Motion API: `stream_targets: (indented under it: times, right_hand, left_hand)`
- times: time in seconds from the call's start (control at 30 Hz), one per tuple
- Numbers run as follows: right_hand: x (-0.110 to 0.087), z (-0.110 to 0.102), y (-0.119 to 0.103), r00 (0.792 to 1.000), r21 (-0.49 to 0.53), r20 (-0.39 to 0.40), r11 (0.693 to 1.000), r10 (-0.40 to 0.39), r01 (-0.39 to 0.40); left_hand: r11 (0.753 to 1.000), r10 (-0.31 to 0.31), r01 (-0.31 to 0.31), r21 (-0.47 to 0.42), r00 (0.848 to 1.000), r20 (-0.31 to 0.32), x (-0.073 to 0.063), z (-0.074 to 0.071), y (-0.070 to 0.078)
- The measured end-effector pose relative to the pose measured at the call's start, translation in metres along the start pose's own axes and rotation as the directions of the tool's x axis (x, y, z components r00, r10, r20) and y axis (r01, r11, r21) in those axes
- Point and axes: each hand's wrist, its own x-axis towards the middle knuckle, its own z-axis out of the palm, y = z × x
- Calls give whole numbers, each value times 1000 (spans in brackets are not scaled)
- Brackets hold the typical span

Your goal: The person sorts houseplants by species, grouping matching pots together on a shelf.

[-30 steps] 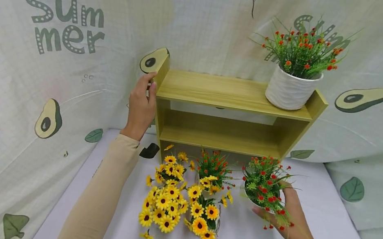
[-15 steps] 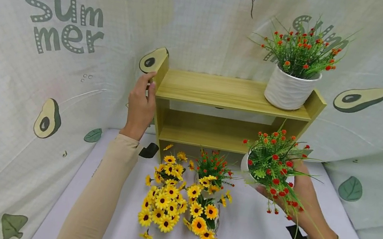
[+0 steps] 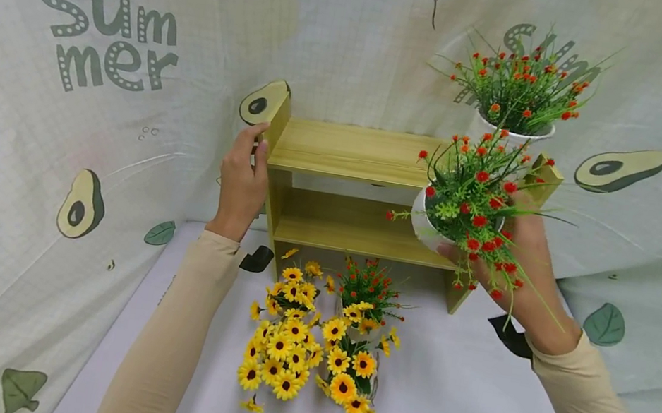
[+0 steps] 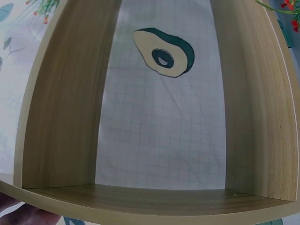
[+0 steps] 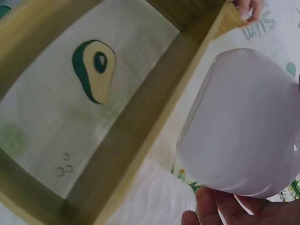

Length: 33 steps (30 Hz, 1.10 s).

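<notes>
In the head view my right hand (image 3: 518, 263) grips a white pot (image 3: 427, 224) of red flowers and grass-like leaves (image 3: 479, 200), tilted in front of a two-tier wooden shelf (image 3: 352, 152). The right wrist view shows the smooth pot (image 5: 239, 122) close up, fingers (image 5: 211, 206) under it. My left hand (image 3: 244, 179) holds the shelf's upper left side panel by its edge; in the left wrist view only its fingertips (image 4: 28, 215) show past the panel. A second potted red flower plant (image 3: 516, 106) stands on the top tier at right, its pot partly hidden.
Two clusters of yellow sunflowers (image 3: 284, 349), (image 3: 348, 366) and a smaller red flower plant (image 3: 367, 287) stand on the white table (image 3: 436, 408) before the shelf. A cloth with avocado prints (image 3: 81, 205) hangs behind.
My right hand has lifted the potted red flowers from just above the table up to the height of the top tier, moving slightly left at the end. The left hand stays put.
</notes>
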Motion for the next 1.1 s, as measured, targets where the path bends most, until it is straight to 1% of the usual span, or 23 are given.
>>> stream_targets:
  times: [0.03,0.1,0.23,0.33,0.47,0.6,0.7,0.87,1.03,1.1]
  right_hand:
    - [7,1,-2,1000,-11,-3,1000,-1,1]
    - [20,3,-5,1000,-23,-9,999,25,-25]
    - [45,12,-9,998,-102,-46,994,36,-40]
    - [61,21,-7,999,-157,-54,988,-2,-7]
    - [72,33,-1,997,-275,-53,961,-48,32]
    - [83,44,3,995,-336,-64,940,-76,50]
    - [89,52,4,996,-364,-58,930,-73,47]
    - [97,60,3,999,-377,-35,926,11,-23]
    - [106,69,3,998,-375,-40,925,57,-68]
    - [109,72,4,996,-367,-33,926,88,-94]
  left_hand:
    - [1000,-2,2,1,1000,0,0,0,0]
    - [1000,-6,6,1,1000,-1,0,0,0]
    - [1000,-14,14,-2,1000,-7,0,0,0]
    - [1000,-10,10,1,1000,-7,0,0,0]
    - [1000,1,-1,4,1000,-7,-1,0,0]
    - [1000,2,-2,1,1000,-9,0,1,1]
    - [1000,-4,4,-1,1000,-8,-1,1,0]
    - [1000,-2,2,-1,1000,-9,-1,1,1]
    - [1000,5,-5,0,1000,-13,-1,1,0]
    - [1000,7,-7,1,1000,-14,-1,2,-1]
